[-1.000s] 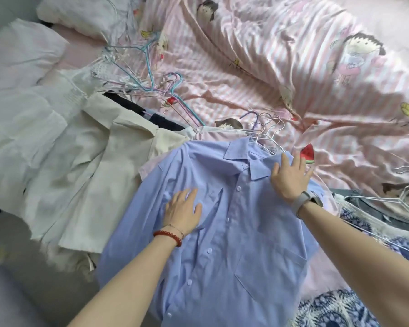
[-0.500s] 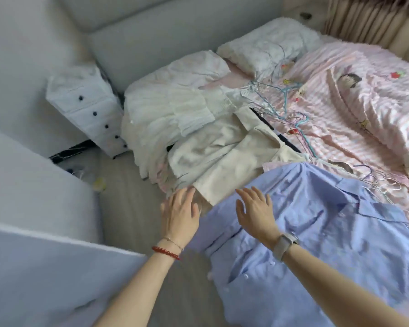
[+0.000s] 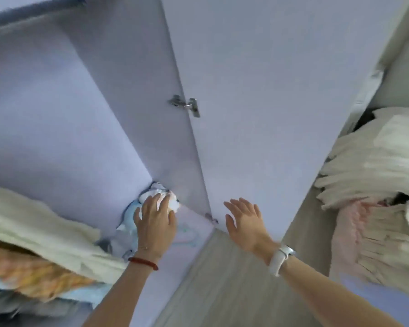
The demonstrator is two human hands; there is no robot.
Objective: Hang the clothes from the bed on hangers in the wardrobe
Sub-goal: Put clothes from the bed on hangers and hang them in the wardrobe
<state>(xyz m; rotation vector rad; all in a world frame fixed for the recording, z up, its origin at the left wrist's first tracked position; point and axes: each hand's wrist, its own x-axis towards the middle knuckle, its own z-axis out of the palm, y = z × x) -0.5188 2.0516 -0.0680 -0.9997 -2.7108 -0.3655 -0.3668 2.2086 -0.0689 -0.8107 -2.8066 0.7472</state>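
A: We're facing the wardrobe point(image 3: 257, 90), door swung wide, a hinge point(image 3: 185, 106) above both hands. The left hand point(image 3: 155, 223) lies with straight fingers on a small white and blue bundle point(image 3: 151, 199) in the wardrobe's corner; released grip, nothing clenched.

B: And the right hand point(image 3: 244, 223)?

A: Spread, empty, hovering just beside the door's lower edge. No hanger, no shirt in either grip.

B: So where are the clothes?

A: Pale garments point(image 3: 375, 166) are heaped well off to the right of the right hand; folded cream bedding point(image 3: 45, 220) sits left of the left hand.

B: We'd call this an in-between step. Next, we reckon, a hanger and a garment.
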